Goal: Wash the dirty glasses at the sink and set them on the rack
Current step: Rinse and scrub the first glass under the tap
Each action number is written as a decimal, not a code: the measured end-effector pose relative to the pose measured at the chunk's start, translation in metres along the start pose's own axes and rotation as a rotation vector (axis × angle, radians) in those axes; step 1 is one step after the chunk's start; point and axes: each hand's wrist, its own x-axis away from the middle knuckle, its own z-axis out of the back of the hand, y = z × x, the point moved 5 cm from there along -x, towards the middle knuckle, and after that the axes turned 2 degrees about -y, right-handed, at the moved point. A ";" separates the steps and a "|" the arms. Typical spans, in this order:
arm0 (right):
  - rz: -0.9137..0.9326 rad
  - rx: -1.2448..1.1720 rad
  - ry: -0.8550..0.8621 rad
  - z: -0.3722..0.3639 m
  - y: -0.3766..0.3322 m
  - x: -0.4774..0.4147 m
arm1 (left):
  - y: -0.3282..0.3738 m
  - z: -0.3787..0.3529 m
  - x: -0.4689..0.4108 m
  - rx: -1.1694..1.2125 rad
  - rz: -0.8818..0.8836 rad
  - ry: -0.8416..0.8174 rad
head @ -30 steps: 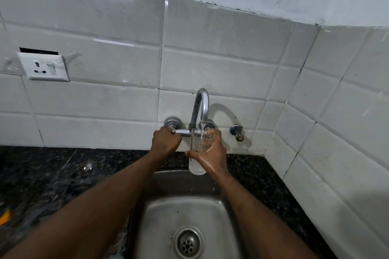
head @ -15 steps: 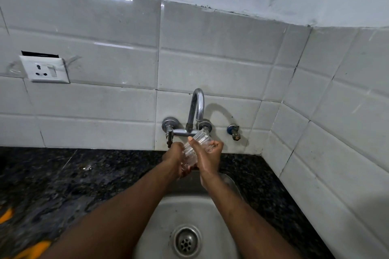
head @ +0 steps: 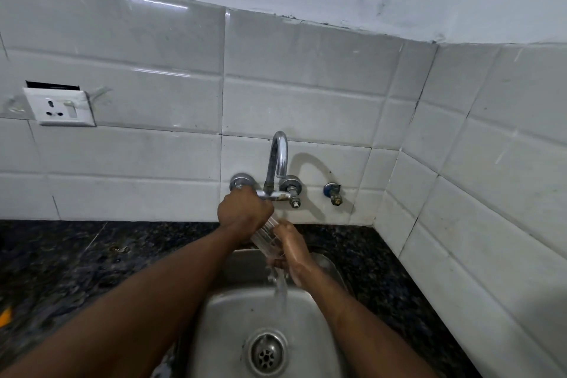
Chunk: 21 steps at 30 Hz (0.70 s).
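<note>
A clear ribbed glass (head: 266,239) is tilted over the steel sink (head: 310,331), and water spills from it toward the drain. My right hand (head: 293,258), wet, grips the glass from the right side. My left hand (head: 244,212) is curled just below the left wall flange, where the left tap handle hangs, and it hides that handle and the glass's upper end. No water shows at the mouth of the chrome tap (head: 278,159). No rack is in view.
Dark speckled counter (head: 92,261) runs on both sides of the sink. White tiled walls meet in a corner at the right. A small brass valve (head: 333,193) sticks out right of the tap, and a wall socket (head: 59,107) sits at the far left.
The left hand left the glass and rose to the left tap handle. The right hand tipped the glass lower, so water now pours from it into the sink.
</note>
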 end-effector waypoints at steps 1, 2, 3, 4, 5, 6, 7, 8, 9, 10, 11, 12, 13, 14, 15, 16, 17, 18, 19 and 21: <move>0.005 0.053 -0.018 0.000 0.002 0.000 | 0.003 0.001 0.000 -0.016 -0.014 0.002; 0.019 0.129 -0.034 -0.002 0.004 0.000 | 0.005 0.003 0.001 -0.033 -0.024 0.004; 0.052 0.231 -0.053 -0.003 0.006 0.000 | 0.009 0.004 0.001 -0.062 -0.039 0.001; 0.104 0.360 -0.054 -0.005 0.006 0.001 | 0.014 0.006 0.002 -0.099 -0.060 -0.009; 0.156 0.493 -0.022 -0.005 0.006 0.001 | 0.019 0.009 0.003 -0.141 -0.080 -0.018; 0.201 0.600 0.026 -0.005 0.005 0.001 | 0.023 0.010 0.005 -0.177 -0.099 -0.026; 0.252 0.671 0.078 -0.005 0.002 0.001 | 0.027 0.010 0.006 -0.212 -0.122 -0.035; 0.307 0.691 0.117 -0.005 -0.003 0.002 | 0.032 0.011 0.009 -0.244 -0.147 -0.043; 0.341 0.673 0.132 -0.006 -0.009 0.004 | 0.037 0.010 0.012 -0.273 -0.173 -0.052; 0.348 0.638 0.132 -0.006 -0.015 0.006 | 0.041 0.010 0.015 -0.296 -0.195 -0.052; 0.354 0.603 0.125 -0.006 -0.020 0.008 | 0.045 0.009 0.017 -0.318 -0.219 -0.043; 0.351 0.584 0.129 -0.007 -0.024 0.006 | 0.048 0.010 0.019 -0.327 -0.251 -0.035; 0.358 0.587 0.131 -0.007 -0.029 0.006 | 0.051 0.010 0.021 -0.314 -0.287 -0.030; 0.367 0.606 0.130 -0.007 -0.031 0.005 | 0.054 0.011 0.021 -0.275 -0.325 -0.027; 0.382 0.613 0.122 -0.006 -0.033 0.004 | 0.055 0.012 0.021 -0.210 -0.347 -0.034; 0.384 0.595 0.123 -0.003 -0.031 0.002 | 0.055 0.014 0.020 -0.127 -0.350 -0.051; 0.380 0.562 0.139 0.000 -0.030 0.003 | 0.053 0.017 0.017 -0.046 -0.335 -0.063; 0.371 0.517 0.160 0.005 -0.028 0.003 | 0.048 0.018 0.014 0.025 -0.298 -0.071; 0.367 0.461 0.185 0.010 -0.026 0.004 | 0.042 0.018 0.011 0.089 -0.249 -0.078; 0.372 0.360 0.197 0.018 -0.020 0.004 | 0.025 0.016 0.008 0.216 -0.157 -0.073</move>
